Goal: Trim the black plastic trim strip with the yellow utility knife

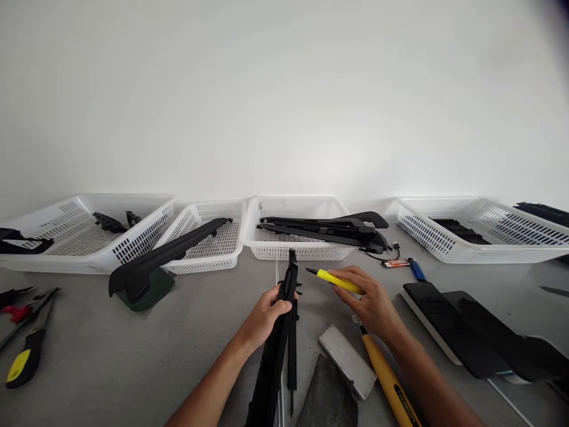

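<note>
My left hand (269,314) is closed around a long black plastic trim piece (271,362), which slants up from the bottom edge of the view. My right hand (362,293) grips a yellow craft knife (340,281) by its ribbed handle. Its thin blade points left, close to the top end of the trim piece; whether the two touch I cannot tell. Beneath my left hand another narrow black strip (292,356) lies on the table. Below my right wrist lies a tool with a yellow-orange handle (391,382), beside a silver block-like object (348,360).
White baskets line the wall: a far-left one (89,261), a small one (208,261), a middle one (302,252) with black parts across it, and a right one (484,252). Pliers (33,338) lie left, a black-screened phone (453,326) right, and dark cloth (331,394) in front.
</note>
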### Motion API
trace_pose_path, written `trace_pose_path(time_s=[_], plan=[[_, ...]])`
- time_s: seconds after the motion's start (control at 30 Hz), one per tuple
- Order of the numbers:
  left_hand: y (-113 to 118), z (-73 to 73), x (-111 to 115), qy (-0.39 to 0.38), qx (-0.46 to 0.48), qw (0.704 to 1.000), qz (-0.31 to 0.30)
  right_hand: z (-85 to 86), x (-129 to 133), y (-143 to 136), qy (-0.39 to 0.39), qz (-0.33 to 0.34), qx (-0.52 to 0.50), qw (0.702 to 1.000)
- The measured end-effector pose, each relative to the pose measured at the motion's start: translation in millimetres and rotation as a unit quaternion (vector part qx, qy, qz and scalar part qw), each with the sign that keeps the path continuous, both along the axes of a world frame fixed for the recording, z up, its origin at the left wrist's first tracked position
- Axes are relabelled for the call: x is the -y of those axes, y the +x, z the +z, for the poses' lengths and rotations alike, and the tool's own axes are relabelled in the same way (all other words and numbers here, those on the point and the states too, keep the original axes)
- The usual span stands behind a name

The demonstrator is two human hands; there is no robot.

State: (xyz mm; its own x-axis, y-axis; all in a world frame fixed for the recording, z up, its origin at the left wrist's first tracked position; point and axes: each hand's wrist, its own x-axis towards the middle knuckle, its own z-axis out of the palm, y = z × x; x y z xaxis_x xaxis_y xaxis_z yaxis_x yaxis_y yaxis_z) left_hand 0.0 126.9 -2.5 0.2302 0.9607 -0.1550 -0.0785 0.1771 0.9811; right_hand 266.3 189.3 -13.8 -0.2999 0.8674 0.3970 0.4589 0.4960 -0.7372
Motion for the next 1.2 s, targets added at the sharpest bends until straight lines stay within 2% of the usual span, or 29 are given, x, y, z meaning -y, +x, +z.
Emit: trace_pose_path(time_s=[0.1, 0.27, 0.4, 0.53, 0.7, 0.83, 1.07, 1.2], plan=[[0.6, 1.3, -1.0, 0.005, -0.012, 1.000, 0.002, 2.1, 1.1, -0.2, -0.001, 0.016, 0.001, 1.000], [1.1, -0.2, -2.2, 0.003, -0.016, 1.000, 0.004, 2.3, 2.5, -3.3, 0.000, 0.006, -0.019, 1.000], [0.4, -3.7, -3.2, 0.000, -0.022, 1.000, 0.003, 0.5, 3.9, -7.5, -0.017, 0.038, -0.011, 0.999], [-0.1, -4.1, -3.3, -0.003, -0.015, 1.000, 0.007, 0.6, 5.0, -9.4, -0.015, 0.029, -0.020, 0.999], [-0.2, -1.7, -1.8, 0.000, -0.018, 1.000, 0.017, 3.6, 5.9, -8.6, -0.047, 0.065, -0.021, 0.997], [-0.3, -2.0, -1.6, -0.002, -0.014, 1.000, 0.016, 4.1, 4.8, -5.5, -0.042, 0.044, -0.024, 0.998], [-2.9, -3.6, -3.7, 0.007, -0.012, 1.000, 0.012, 13.4, 10.8, -5.7, -0.116, 0.149, -0.001, 0.982], [-5.6, -3.5, -4.0, 0.022, -0.006, 0.999, -0.024, 16.3, 12.2, -7.5, -0.126, 0.150, -0.019, 0.980]])
